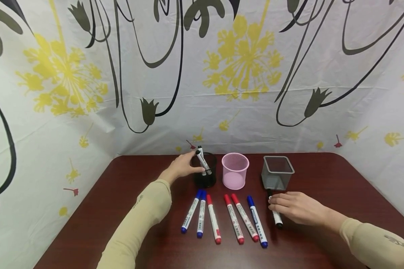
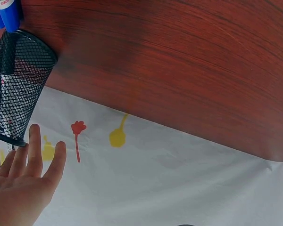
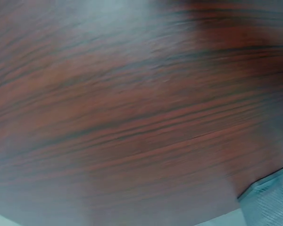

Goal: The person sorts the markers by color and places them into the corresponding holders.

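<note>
At the rim of the black mesh cup [image 1: 205, 181], my left hand [image 1: 181, 166] has its fingers spread and its thumb across the near side. Two white markers [image 1: 203, 161] with black caps lean inside that cup. The left wrist view shows the fingertips right at the rim of the cup [image 2: 23, 80], extended and loosely bent. My right hand [image 1: 299, 207] has its fingers curled over a black-capped marker [image 1: 277, 218] in front of the grey square mesh holder [image 1: 277, 179]. Its thumb is hidden.
Between the hands lie several markers: blue ones [image 1: 190, 212] at the left, red ones [image 1: 233, 219] in the middle, and another blue marker [image 1: 257, 222]. A pink mesh cup [image 1: 235, 175] stands between the two dark holders. Patterned cloth [image 1: 188, 74] hangs behind the brown table [image 1: 138, 168].
</note>
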`<state>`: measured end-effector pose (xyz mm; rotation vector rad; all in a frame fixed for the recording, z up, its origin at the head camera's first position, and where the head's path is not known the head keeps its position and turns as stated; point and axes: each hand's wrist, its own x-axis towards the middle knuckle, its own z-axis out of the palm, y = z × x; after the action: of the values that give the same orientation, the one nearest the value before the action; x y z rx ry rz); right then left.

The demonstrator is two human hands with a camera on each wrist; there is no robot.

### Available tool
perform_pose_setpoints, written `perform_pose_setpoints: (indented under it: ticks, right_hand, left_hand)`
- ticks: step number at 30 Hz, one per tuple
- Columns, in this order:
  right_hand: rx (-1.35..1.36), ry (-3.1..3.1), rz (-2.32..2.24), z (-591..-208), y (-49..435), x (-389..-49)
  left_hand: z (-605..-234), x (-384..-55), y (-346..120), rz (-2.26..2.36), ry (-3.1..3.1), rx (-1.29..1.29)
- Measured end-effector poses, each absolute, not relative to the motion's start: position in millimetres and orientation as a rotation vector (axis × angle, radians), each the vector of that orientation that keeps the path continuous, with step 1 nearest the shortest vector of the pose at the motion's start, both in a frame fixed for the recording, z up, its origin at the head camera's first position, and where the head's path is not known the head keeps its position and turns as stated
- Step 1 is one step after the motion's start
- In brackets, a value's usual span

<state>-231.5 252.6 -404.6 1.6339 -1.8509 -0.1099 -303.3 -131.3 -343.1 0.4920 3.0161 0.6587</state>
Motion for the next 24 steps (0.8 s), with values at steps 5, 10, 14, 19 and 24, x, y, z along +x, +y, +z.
perform_pose_setpoints:
  ticks: [5,10,14,19,24]
  right_hand:
    - [1.56,-1.869,0.017,-397,246,-228]
    - [1.525,-1.901,0.147,-390,240,-224]
    - [1.494,-1.947,0.286,-386,234,-221]
    - [1.448,-1.982,0.448,-381,225,-214]
    - [1.359,-2.053,0.641,-375,215,-208]
  left_hand:
    - [-342,-303,-130,0.652,3.014,0.489]
    - [-343,-304,-131,0.635,3.011,0.481]
    - [-344,-304,-131,0.643,3.013,0.482]
    - [-346,-305,-131,0.652,3.012,0.487]
    - [-347,-305,-131,0.662,3.018,0.488]
